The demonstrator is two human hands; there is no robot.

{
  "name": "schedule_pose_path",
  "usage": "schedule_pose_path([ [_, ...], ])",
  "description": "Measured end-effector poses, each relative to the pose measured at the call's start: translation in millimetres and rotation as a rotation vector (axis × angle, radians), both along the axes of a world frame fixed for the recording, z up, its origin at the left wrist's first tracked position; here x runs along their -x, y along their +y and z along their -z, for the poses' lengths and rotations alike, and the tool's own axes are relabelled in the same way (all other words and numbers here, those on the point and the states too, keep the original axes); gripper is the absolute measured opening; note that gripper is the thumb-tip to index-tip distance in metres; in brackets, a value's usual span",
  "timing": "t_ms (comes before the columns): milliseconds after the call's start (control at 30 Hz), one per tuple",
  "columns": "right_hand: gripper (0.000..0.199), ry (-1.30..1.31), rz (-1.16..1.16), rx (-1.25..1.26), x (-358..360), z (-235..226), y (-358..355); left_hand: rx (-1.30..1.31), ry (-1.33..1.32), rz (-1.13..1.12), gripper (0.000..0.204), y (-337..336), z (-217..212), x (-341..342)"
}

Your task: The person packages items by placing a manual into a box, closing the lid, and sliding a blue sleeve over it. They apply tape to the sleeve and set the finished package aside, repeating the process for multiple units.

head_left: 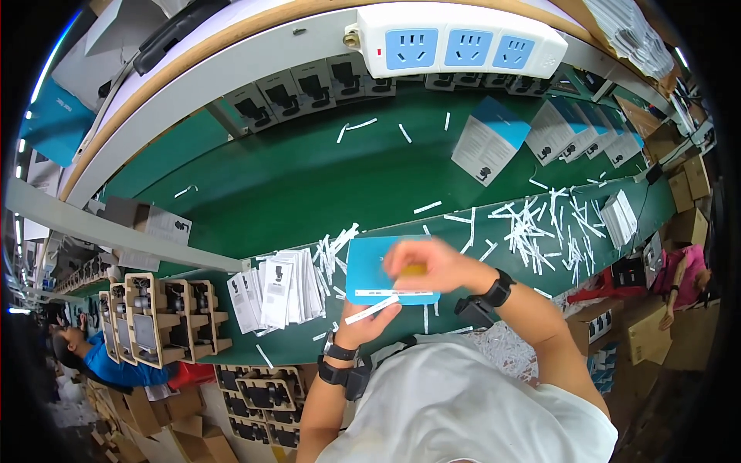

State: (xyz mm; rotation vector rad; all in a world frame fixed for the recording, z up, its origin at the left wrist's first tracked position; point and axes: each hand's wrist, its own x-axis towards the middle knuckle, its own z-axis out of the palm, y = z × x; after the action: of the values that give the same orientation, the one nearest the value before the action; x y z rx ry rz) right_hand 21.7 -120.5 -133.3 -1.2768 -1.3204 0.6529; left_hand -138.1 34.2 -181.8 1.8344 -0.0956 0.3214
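Note:
A flat blue box [370, 258] lies in front of me on the green table, with a white printed strip [394, 292] along its near edge. My left hand [361, 329] is at the box's near edge, closed, with a loose white paper strip [372, 310] between thumb and fingers. Above the box's right half hovers my right hand [434, 265], its fingers curled inward and smeared by motion. A yellowish patch shows under those fingers, too blurred to name. Whether the right hand holds anything is hidden.
Folded leaflets [278, 292] lie left of the box. Loose strips [532, 235] litter the right side. Blue-and-white boxes [491, 140] stand at the far right. A white power strip [463, 42] hangs overhead. Brown trays [154, 320] with black parts stand left; co-workers are at both sides.

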Motion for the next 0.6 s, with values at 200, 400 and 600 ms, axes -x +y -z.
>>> schedule_pose_path([
  [200, 0.016, 0.113, 0.458, 0.218, -36.4, -0.1, -28.8, 0.041, 0.003, -0.018, 0.030, -2.0, 3.2, 1.3],
  [400, 0.014, -0.581, 0.288, 0.180, 14.7, -21.9, -6.2, 0.050, 0.060, 0.000, 0.032, 2.5, 5.0, 3.5],
  [600, 0.018, -0.501, 0.196, 0.125, 14.5, -14.3, -0.1, 0.047, 0.040, 0.068, 0.041, 2.7, 8.4, 3.7],
])
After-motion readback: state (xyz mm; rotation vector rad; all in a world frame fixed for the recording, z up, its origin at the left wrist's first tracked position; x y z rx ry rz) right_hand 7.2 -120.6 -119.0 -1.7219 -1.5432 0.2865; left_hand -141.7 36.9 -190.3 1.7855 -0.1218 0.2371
